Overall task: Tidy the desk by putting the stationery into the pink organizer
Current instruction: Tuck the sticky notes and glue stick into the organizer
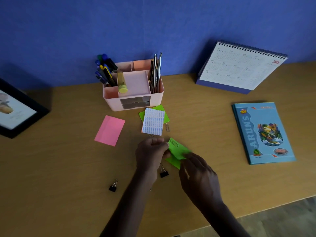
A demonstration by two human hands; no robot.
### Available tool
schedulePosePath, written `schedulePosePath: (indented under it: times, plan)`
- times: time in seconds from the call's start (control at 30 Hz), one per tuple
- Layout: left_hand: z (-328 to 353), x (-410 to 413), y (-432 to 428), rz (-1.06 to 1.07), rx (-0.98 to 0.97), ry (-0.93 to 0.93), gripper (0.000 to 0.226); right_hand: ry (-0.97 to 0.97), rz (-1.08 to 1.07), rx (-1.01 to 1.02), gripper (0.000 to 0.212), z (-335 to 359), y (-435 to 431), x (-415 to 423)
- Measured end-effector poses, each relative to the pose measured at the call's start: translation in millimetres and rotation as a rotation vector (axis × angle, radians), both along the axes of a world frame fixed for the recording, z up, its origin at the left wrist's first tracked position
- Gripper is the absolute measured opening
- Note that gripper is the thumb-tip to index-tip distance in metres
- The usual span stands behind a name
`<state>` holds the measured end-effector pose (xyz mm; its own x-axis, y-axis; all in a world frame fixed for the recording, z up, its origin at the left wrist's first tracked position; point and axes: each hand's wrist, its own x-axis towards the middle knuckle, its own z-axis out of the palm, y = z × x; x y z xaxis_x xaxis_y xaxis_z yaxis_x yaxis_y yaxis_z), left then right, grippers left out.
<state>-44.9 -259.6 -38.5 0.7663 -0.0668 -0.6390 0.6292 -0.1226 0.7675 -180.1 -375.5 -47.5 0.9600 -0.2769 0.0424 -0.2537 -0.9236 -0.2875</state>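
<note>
**Fig.** Two-handed hold on a clipped note. L hand (151,152) pinches the left edge of the green note (177,152) btw thumb and fingers. R hand (196,173) curls over the lower-right corner and appears to grip it there (its fingertips are mostly hidden behind the knuckles). The note looks raised off the desk (59,168) and is bent across the middle. A paper clip (174,144) sits on its top edge, just beside the L fingertips. The note thus lies directly btw the two grips, in front of the pink organizer (133,101) and apart from it.

**Risks (judged):**
- Opposed pulls from the two hands could deepen the bend or tear the sheet.
- The paper clip, if only half seated, could slide off and drop near the loose clip (167,128).
- A binder clip (164,173) lies just beside the L wrist, so a careless lift could knock it along the desk.
- The path to the organizer passes over the white-backed sheet (153,121), stacked on a second green note (159,108). A low carry could drag that stack askew.

Still out, approx.: pink note (110,130) and a second binder clip (113,186).
</note>
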Motion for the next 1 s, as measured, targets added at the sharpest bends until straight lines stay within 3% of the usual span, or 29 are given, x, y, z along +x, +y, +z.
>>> schedulePosePath:
  times: [0.17, 0.27, 0.47, 0.53, 0.6, 0.7, 0.8, 0.9, 1.0]
  plan:
    - [3.0, -3.9, 8.2, -0.073, 0.137, -0.084, 0.004, -0.069, -0.066, 0.085, 0.011, 14.8, -3.6, -5.5]
    - [10.0, -9.6, 15.5, -0.117, 0.052, 0.034, 0.02, -0.084, -0.065, 0.129, 0.013, 26.0, -3.3, -6.6]
    - [24.0, -16.3, 21.8, -0.137, -0.072, 0.196, 0.009, -0.111, -0.068, 0.211, 0.02, 43.1, -0.8, -9.3]
    - [24.9, -17.1, 27.2, -0.114, -0.108, 0.228, 0.019, -0.137, -0.047, 0.278, 0.017, 43.1, -3.4, -12.5]
    - [24.9, -19.0, 32.5, -0.106, -0.118, 0.193, 0.027, -0.181, -0.097, 0.436, 0.018, 43.0, -6.3, -14.4]
    - [25.3, -21.4, 39.3, -0.066, -0.142, 0.13, 0.027, -0.181, -0.388, 0.869, 0.032, 49.7, -5.6, -10.7]
    - [30.4, -22.4, 42.2, -0.037, -0.185, 0.09, 0.025, -0.127, -0.606, 1.22, 0.025, 61.3, -9.3, 3.4]
    - [35.4, -15.9, 47.7, -0.036, -0.147, -0.01, 0.025, -0.16, -0.548, 1.187, 0.021, 76.8, -15.0, 24.0]
    - [43.9, 1.5, 56.0, -0.127, 0.166, -0.338, 0.035, -0.206, -0.362, 0.934, 0.019, 97.3, -18.4, 54.0]
